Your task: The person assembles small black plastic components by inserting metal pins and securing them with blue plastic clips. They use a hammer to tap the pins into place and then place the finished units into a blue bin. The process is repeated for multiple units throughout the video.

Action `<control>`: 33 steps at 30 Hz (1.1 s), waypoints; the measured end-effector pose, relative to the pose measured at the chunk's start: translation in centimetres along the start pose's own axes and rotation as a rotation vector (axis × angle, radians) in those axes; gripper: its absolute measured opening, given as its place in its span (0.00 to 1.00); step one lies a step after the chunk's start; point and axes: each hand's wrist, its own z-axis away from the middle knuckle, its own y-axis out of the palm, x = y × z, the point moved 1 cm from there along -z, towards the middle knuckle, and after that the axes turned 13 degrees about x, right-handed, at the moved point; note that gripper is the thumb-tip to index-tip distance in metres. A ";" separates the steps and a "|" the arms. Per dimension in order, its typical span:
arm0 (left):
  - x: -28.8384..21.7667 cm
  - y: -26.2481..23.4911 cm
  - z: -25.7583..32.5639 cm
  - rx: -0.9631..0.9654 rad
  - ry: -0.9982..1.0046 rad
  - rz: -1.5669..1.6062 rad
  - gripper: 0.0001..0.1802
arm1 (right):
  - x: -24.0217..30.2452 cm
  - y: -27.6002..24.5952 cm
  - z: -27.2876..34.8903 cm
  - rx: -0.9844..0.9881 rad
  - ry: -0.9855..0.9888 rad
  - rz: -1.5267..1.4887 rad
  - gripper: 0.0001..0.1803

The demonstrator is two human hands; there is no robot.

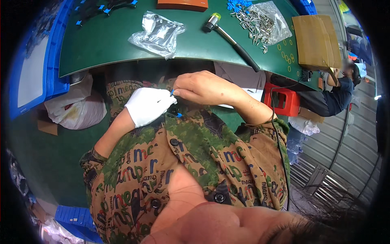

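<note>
My left hand (148, 105), in a white glove, is closed below the edge of the green table (113, 44), in front of my patterned shirt. My bare right hand (201, 87) meets it from the right and pinches a small blue part (172, 92) between thumb and fingers. A second small blue piece (179, 115) shows just under the glove. What the gloved fingers grip is hidden.
On the table lie a crumpled clear bag (158, 32), a mallet (231, 38), a bag of small metal pins (260, 22), a cardboard box (315, 40) and an orange block (183, 4). A blue crate (48, 73) stands left. Another person (341, 89) sits at the right.
</note>
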 end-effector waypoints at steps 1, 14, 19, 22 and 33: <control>0.2 0.1 0.0 0.012 -0.007 -0.015 0.14 | 0.1 0.0 0.0 0.004 0.003 0.003 0.15; 0.4 0.9 -0.8 0.097 -0.023 -0.103 0.16 | 0.1 1.5 1.1 0.004 0.043 -0.022 0.14; 0.2 0.6 -0.3 0.156 -0.111 0.232 0.14 | -3.6 1.5 -0.5 0.317 0.013 -0.584 0.22; -0.6 -0.9 0.2 0.251 -0.156 0.325 0.14 | -3.6 2.2 -0.9 0.461 0.069 -0.909 0.23; -2.2 -14.2 4.0 -0.200 0.124 0.480 0.33 | -4.7 -5.8 6.5 -0.931 0.355 0.700 0.19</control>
